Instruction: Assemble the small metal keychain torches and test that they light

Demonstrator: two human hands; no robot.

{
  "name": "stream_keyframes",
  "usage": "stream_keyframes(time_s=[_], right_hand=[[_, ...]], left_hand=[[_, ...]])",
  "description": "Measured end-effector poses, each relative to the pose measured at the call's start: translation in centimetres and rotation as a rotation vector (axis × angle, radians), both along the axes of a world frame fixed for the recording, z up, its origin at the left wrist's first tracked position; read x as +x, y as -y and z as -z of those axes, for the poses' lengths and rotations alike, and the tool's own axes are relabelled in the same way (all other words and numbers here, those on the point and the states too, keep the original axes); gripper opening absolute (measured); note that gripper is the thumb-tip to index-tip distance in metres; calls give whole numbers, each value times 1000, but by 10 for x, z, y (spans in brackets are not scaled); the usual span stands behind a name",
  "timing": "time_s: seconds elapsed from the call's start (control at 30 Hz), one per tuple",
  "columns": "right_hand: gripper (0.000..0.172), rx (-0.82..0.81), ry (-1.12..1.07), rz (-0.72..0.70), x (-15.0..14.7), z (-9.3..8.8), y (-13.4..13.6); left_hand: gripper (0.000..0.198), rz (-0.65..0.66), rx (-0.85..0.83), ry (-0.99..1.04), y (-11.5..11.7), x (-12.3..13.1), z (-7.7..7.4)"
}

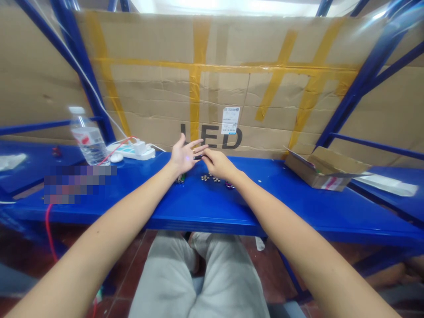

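Note:
My left hand [182, 155] is held palm up above the blue table [265, 203], fingers spread, with nothing gripped in it. A small purple spot of light shows on its palm. Beside it, my right hand [217, 163] pinches a small black pen-like light [198, 157], whose tip points toward the left palm. Below the hands lie several small round tan pieces [205, 178] in loose clusters. Some slim green pieces [180, 179] are partly hidden by my left wrist. A small purple-and-dark bundle [229, 185] sits beside my right wrist.
A water bottle [88, 139] and a white power strip [141, 151] stand at the back left. A red cable [49, 225] hangs over the front edge. At the right is an open cardboard box [326, 170]. Large cardboard [159, 97] backs the table between blue posts.

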State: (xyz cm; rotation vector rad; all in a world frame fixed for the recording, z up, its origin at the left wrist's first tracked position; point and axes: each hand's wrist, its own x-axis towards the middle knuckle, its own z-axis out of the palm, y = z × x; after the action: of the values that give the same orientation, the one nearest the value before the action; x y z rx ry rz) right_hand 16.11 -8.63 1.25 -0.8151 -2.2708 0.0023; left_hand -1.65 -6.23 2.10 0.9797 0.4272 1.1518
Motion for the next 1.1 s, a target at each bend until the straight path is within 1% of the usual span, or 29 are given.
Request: stream_keyframes(time_s=[0.17,0.33,0.43,0.6,0.73,0.87,1.0,1.1], right_hand=[[18,-26,-32,-10,-2,0,2],[21,-58,17,33,-3,-1,6],[22,-72,61,55,-5,2,5],[20,-78,28,39,-8,6,1],[17,-87,23,54,-8,5,5],[19,-96,31,44,-10,3,8],[20,-82,2,12,-11,4,8],[19,-80,-19,-10,-10,4,7]], left_hand=[[77,-1,15,-46,2,3,0],[61,-48,29,-116,8,6,-1],[55,-73,21,-147,9,7,-1],[52,-59,8,-123,6,6,-1],[49,-65,-16,-105,6,5,-1],[51,-75,-37,-96,6,6,-1],[66,-82,-54,-89,5,5,0],[73,-80,-57,-90,5,4,0]])
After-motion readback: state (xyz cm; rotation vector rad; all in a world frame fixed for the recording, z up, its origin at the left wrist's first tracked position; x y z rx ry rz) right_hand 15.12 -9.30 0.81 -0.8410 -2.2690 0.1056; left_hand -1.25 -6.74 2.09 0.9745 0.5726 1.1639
